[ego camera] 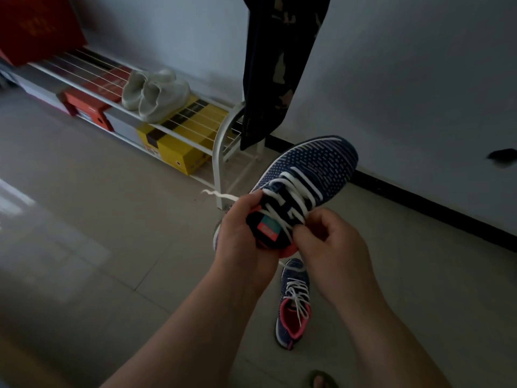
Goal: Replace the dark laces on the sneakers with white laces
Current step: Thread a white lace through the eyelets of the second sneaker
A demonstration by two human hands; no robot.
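Fingers (253, 198) of the left hand (237, 233) pinch a white lace end (221, 195), while the right hand (327, 236) pinches lace at the top eyelets of the raised sneaker (307, 175). White lace crosses most of it; only the top eyelets and tying seem left. Its mate (293, 303) lies on the floor (112, 219), already white-laced.

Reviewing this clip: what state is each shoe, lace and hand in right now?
Held sneaker: lifted, white lace threaded.
White lace end: loose, sticking out left.
Left hand: grips the sneaker's collar.
Right hand: pinches the lace.
Floor sneaker: on floor, white-laced.
Pale shoes: on rack.
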